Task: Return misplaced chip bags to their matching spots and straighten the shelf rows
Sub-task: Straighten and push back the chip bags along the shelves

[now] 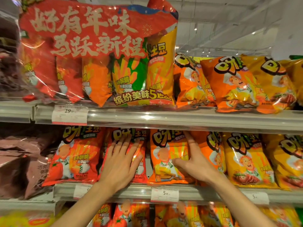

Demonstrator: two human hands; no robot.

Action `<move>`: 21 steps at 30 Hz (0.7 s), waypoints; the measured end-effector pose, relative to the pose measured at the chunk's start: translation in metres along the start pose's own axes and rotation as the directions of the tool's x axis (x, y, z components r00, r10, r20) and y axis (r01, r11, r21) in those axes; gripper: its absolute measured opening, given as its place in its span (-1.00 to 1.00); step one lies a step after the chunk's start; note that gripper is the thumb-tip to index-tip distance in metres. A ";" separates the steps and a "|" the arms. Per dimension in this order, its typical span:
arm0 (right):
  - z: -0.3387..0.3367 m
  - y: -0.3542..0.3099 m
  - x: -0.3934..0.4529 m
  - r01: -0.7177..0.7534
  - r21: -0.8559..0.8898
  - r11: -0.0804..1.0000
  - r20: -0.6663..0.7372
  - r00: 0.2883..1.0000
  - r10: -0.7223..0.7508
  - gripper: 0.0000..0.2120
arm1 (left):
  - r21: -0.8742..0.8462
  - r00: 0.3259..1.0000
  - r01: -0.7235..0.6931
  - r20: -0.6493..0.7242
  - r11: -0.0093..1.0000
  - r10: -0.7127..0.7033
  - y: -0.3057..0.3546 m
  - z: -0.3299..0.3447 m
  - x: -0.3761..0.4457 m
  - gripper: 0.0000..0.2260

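The left hand (120, 163) lies flat on a red bag (139, 161). The right hand (192, 159), fingers straight, touches an orange bag (165, 154) on the shelf (196, 193).

Multipack (98, 53) on top shelf (180, 118), left of bags (232, 84).

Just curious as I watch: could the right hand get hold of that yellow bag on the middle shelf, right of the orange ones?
Probably yes. The right hand already lies on the orange bag in the same row, and the yellow bag stands at the shelf front with nothing before it.
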State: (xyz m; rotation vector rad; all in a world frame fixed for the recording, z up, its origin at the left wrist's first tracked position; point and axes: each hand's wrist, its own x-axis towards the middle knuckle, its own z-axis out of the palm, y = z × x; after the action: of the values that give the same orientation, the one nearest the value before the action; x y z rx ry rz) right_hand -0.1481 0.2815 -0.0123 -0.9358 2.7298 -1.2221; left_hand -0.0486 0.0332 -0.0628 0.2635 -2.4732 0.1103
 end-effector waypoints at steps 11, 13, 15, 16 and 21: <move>0.050 -0.005 -0.009 0.160 -0.694 0.701 -0.177 0.907 -0.382 -0.42 | 0.028 0.999 0.026 0.045 0.999 -0.027 0.002 0.000 -0.001 -0.49; 0.061 -0.001 -0.003 0.151 -0.703 0.694 -0.156 0.920 -0.359 -0.41 | 0.031 0.999 0.021 0.042 0.999 -0.022 0.001 0.000 -0.001 -0.49; 0.068 0.003 0.003 0.141 -0.713 0.687 -0.144 0.929 -0.340 -0.41 | 0.024 0.999 0.022 0.038 0.999 -0.023 0.001 -0.001 -0.001 -0.50; 0.070 0.005 0.006 0.139 -0.720 0.680 -0.140 0.931 -0.338 -0.40 | 0.017 0.999 0.023 0.034 1.000 -0.024 0.001 0.000 0.000 -0.51; 0.075 0.010 0.019 0.141 -0.739 0.659 -0.140 0.924 -0.355 -0.41 | 0.023 1.000 0.009 0.015 1.000 -0.009 0.000 0.002 0.001 -0.53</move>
State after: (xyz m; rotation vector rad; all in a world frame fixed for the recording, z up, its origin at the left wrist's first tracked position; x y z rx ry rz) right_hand -0.1506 0.2259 -0.0669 -1.3089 3.4783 -0.2082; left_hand -0.0503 0.0324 -0.0639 0.2860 -2.4868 0.1330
